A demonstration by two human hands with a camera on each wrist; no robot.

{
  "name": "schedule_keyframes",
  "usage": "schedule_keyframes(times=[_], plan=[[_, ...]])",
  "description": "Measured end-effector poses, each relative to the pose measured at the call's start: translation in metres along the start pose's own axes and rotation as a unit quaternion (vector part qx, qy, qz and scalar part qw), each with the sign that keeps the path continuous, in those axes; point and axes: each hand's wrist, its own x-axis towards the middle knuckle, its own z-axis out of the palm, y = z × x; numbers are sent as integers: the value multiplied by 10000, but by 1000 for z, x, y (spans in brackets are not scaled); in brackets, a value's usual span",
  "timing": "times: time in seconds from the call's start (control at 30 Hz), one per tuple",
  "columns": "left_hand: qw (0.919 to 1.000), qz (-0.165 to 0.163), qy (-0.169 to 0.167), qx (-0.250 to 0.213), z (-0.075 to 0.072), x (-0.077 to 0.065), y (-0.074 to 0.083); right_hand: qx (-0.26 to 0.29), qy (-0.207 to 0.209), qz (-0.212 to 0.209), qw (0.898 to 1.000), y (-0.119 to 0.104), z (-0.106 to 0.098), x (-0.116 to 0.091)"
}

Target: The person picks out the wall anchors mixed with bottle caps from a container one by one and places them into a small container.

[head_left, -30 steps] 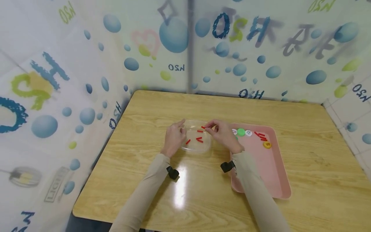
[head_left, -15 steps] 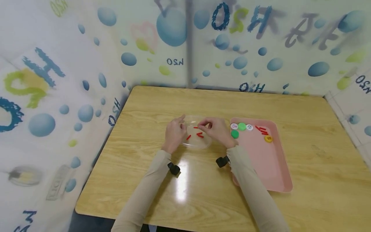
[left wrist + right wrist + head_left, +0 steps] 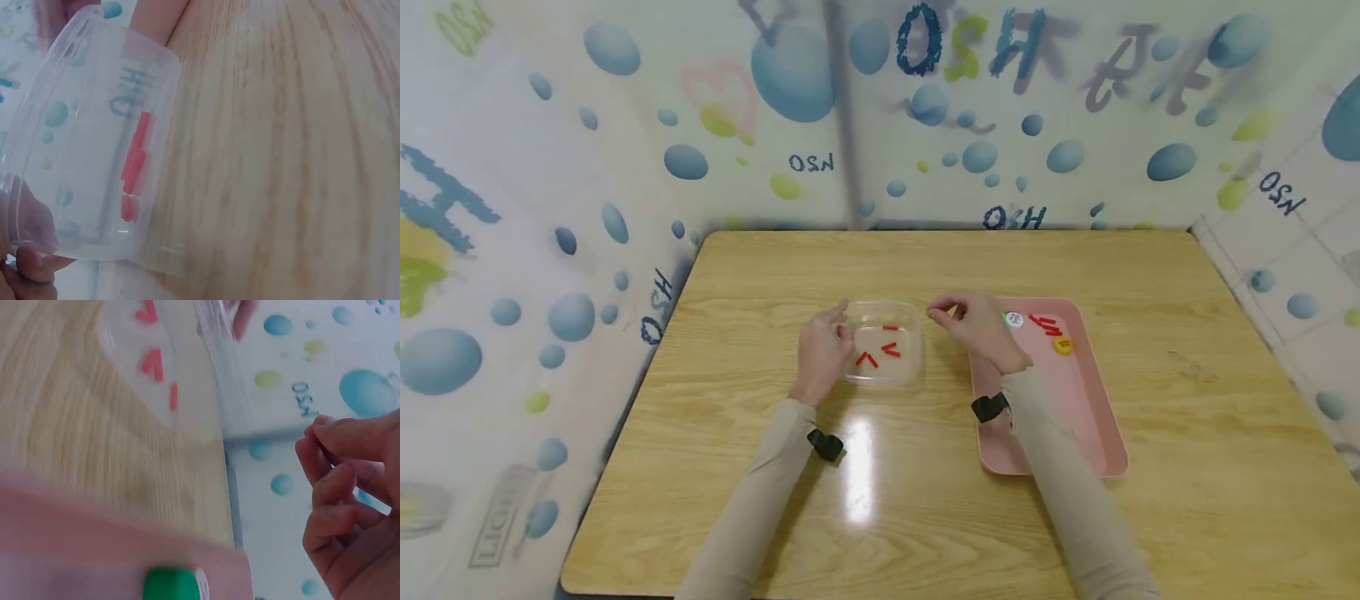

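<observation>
My left hand (image 3: pixel 823 354) grips the left wall of a clear plastic container (image 3: pixel 883 381), with the thumb and fingers on either side of its rim. Several short red sticks (image 3: pixel 890 327) lie scattered on the container's floor; in the left wrist view the red sticks (image 3: pixel 135 162) show through its side. My right hand (image 3: pixel 981 329) hovers between the container and the pink tray (image 3: pixel 1093 450), over the tray's left edge. In the right wrist view, thumb and index fingertips of the right hand (image 3: pixel 356 494) touch, with nothing visible between them; the other fingers are curled.
Inside the tray's far end lie red sticks (image 3: pixel 1048 327), a yellow disc (image 3: pixel 1063 344) and a white printed disc (image 3: pixel 1014 319). A green disc (image 3: pixel 172 584) shows in the right wrist view. Behind the wooden table (image 3: pixel 1187 375) stands a patterned wall (image 3: pixel 985 100).
My right hand let go of a red stick inside the container and moved right, out over the tray's edge. The left hand keeps its hold on the container. The head view shifted.
</observation>
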Motion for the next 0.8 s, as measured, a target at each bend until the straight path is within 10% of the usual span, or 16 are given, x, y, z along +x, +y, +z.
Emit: schedule_keyframes(times=[0.8], plan=[[9999,32,25,131,1,0,-2,-584,736,576,9939,51,-68,-30]])
